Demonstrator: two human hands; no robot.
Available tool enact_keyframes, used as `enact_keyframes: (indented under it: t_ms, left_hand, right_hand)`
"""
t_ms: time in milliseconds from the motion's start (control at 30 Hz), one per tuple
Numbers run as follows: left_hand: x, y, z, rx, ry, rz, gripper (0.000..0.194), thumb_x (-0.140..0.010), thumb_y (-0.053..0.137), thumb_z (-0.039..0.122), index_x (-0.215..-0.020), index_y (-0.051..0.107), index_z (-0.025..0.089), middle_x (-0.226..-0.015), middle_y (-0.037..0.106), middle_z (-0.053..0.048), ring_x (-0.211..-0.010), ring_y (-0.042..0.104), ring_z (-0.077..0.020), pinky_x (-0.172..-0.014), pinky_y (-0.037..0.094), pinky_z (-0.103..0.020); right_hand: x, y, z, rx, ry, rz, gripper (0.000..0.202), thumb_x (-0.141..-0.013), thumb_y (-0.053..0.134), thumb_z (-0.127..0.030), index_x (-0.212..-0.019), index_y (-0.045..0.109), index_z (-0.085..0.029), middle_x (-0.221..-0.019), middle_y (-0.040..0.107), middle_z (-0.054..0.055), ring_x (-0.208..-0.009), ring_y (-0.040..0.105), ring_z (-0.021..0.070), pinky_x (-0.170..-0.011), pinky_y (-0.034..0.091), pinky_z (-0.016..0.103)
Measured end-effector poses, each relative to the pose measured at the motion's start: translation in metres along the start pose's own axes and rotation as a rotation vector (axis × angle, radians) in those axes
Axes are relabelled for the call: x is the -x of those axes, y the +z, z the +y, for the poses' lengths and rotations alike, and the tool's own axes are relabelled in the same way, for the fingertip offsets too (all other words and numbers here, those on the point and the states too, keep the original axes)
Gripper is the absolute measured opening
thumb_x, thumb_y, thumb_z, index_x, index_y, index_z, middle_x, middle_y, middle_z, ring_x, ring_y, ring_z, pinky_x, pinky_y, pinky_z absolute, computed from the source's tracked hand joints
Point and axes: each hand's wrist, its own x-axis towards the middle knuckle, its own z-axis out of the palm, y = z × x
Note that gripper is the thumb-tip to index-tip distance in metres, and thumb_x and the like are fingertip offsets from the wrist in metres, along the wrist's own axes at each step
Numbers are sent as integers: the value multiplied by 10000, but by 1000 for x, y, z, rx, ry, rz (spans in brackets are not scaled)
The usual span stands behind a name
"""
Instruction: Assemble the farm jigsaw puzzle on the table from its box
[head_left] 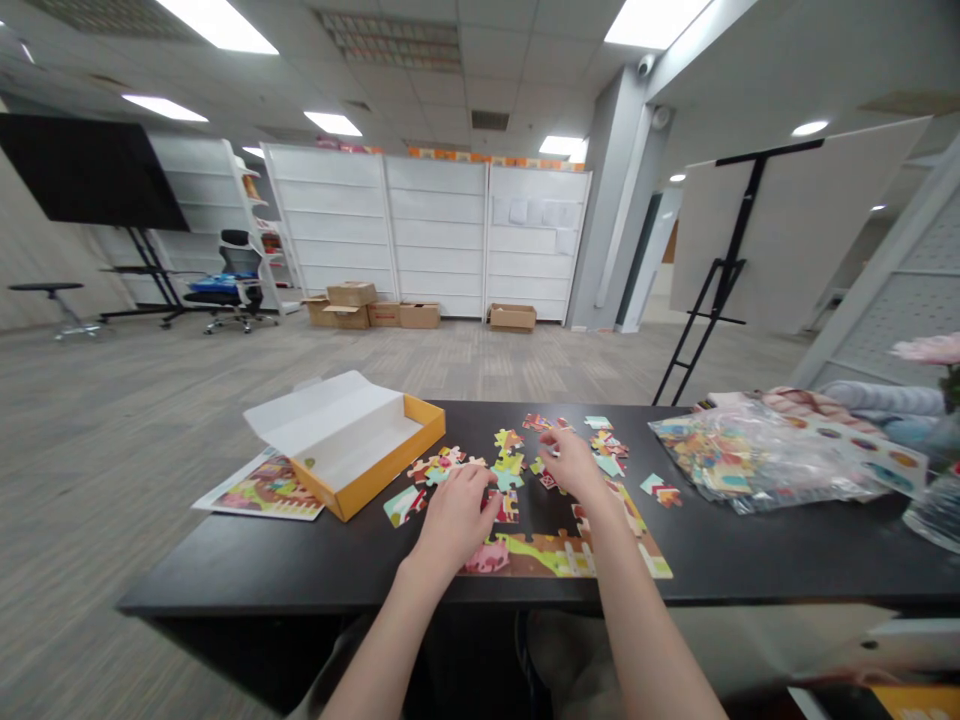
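Note:
Over a partly joined jigsaw puzzle (559, 555), my left hand (459, 512) is palm down, fingers slightly bent and apart, near a pink and red section. Its fingertips are close to green and light blue puzzle pieces (508, 470); whether they touch is unclear. My right hand (574, 462) reaches farther across the table, thumb and fingers apart, with nothing visible between them. Below its fingers lie small red-patterned pieces (549, 481), partly covered. The puzzle's bottom edge shows a pink animal, green ground and a white fence. My right forearm hides part of its right side.
Loose puzzle pieces (607, 445) lie beyond and right of my right hand, with two joined ones (661, 490) farther right. An open yellow box (390, 455) rests on a picture sheet (259, 492) at left. A clear plastic bag (772, 460) lies right on the black table (300, 565).

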Motion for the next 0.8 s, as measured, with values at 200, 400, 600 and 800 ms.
enact_keyframes:
  t_ms: [200, 400, 600, 800]
  left_hand:
    - [3, 8, 5, -2, 106, -114, 183, -921, 636, 317, -1071, 714, 247, -1194, 681, -40, -1174, 571, -257, -1046, 435, -417]
    - [3, 8, 7, -75, 58, -172, 284, -925, 626, 330, -1186, 700, 247, -1273, 656, -61, -1239, 541, -287, -1079, 413, -466]
    - [3, 3, 9, -115, 25, -184, 347, -936, 599, 350, -1252, 677, 231, -1322, 642, -77, -1251, 541, -289, -1101, 393, -464]
    - [5, 3, 7, -140, 9, -188, 364, -936, 584, 362, -1269, 663, 236, -1319, 642, -80, -1261, 534, -295, -1084, 406, -464]
  right_hand:
    - [20, -36, 40, 156, 223, 62, 215, -861, 599, -258, -1012, 724, -170, -1066, 748, 126, -977, 684, 259, -838, 482, 338]
    - [35, -33, 42, 94, 140, -116, 208, -789, 699, -297, -971, 745, -208, -989, 765, 63, -820, 690, 205, -727, 480, 285]
    - [35, -27, 35, 107, 107, -186, 230, -753, 752, -318, -968, 755, -237, -1019, 753, 57, -844, 701, 215, -742, 484, 287]
    - [29, -21, 34, 175, 75, -208, 218, -791, 733, -338, -983, 757, -236, -1085, 729, 83, -949, 694, 240, -817, 490, 305]
